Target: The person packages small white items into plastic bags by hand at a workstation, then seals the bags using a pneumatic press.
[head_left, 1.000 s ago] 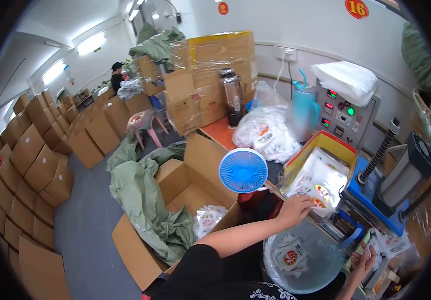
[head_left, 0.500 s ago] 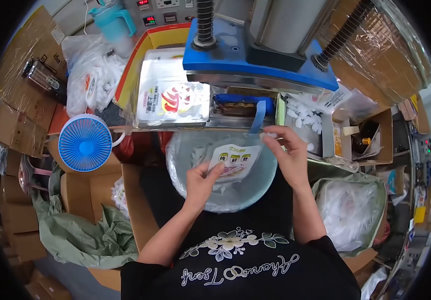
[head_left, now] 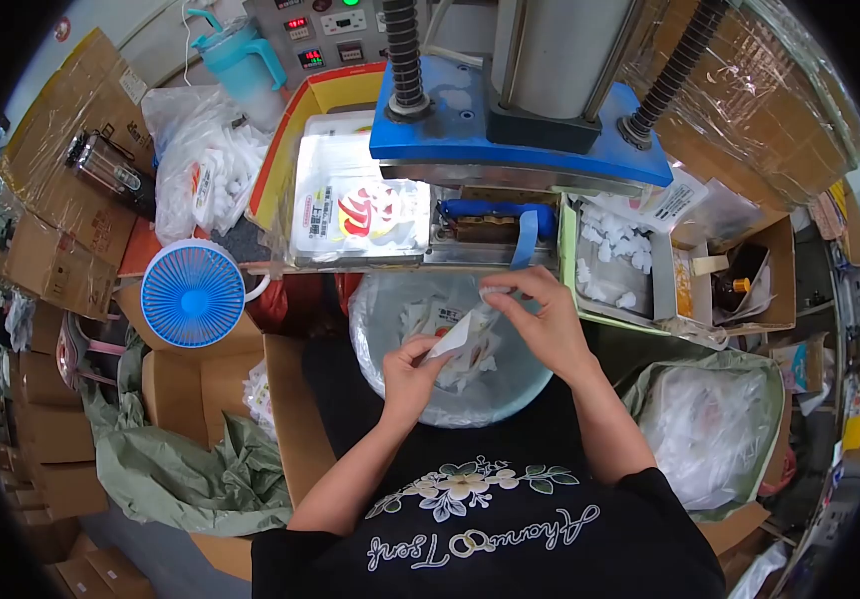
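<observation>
My left hand [head_left: 412, 377] pinches a white printed pouch [head_left: 454, 336] between thumb and fingers. The pouch is tilted, with its pale side and edge facing up. At the pouch's upper corner, my right hand [head_left: 548, 321] has thumb and forefinger pressed together; the small pale thing at its fingertips I cannot make out. Both hands are over a light blue basin [head_left: 530, 384] lined with clear plastic, in which several printed pouches [head_left: 475, 369] lie. Just beyond the right fingertips, a blue strip [head_left: 526, 240] hangs from the bench edge.
A press with a blue plate [head_left: 520, 120] stands over the bench, beside a stack of printed pouches [head_left: 360, 205]. White pieces fill a tray [head_left: 614, 260] at right. A blue fan [head_left: 192, 295], cardboard box [head_left: 180, 384] and bag of clear plastic [head_left: 704, 429] surround the basin.
The pouch has turned from showing its printed front to nearly edge-on. My right hand has moved left and down to the pouch's upper corner. The view has shifted slightly.
</observation>
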{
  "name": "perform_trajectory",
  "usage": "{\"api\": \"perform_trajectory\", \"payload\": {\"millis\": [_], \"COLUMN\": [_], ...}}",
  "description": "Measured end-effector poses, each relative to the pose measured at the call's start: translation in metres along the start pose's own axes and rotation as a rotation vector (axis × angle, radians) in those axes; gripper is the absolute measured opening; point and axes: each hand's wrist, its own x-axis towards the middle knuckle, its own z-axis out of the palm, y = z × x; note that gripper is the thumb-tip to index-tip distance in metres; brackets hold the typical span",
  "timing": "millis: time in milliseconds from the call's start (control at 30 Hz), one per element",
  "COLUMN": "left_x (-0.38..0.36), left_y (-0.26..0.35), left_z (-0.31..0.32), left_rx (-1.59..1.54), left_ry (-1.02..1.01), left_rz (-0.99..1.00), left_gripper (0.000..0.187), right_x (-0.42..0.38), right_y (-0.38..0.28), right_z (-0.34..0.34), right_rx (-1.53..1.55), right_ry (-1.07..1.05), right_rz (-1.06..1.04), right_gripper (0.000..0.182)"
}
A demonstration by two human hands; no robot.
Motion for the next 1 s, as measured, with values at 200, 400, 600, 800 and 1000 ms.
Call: {"api": "perform_trajectory", "payload": {"millis": [200, 400, 600, 800, 1000], "left_x": [0.005, 0.01, 0.011, 0.012, 0.021], "left_y": [-0.001, 0.007, 0.008, 0.022, 0.018], "left_z": [-0.019, -0.012, -0.014, -0.005, -0.004], "left_rx": [0.175, 0.178, 0.397, 0.28, 0.401], "left_ry": [-0.08, -0.062, -0.051, -0.211, -0.11], "left_rz": [-0.032, -0.025, 0.138, -0.074, 0.144], "left_gripper": [0.009, 0.009, 0.014, 0.009, 0.01], "right_x": [-0.001, 0.011, 0.007, 0.012, 0.012], "right_y": [0.0, -0.005, 0.007, 0.008, 0.003], "right_z": [-0.013, -0.017, -0.018, -0.012, -0.036], "right_rx": [-0.253, -0.215, -0.409, -0.067, -0.347], "right_ry": [-0.263, -0.098, -0.3, -0.204, -0.218], "right_rz": [-0.031, -0.083, -0.178, 0.0, -0.187], "right_gripper": [0.017, 0.014, 0.015, 0.016, 0.012]}}
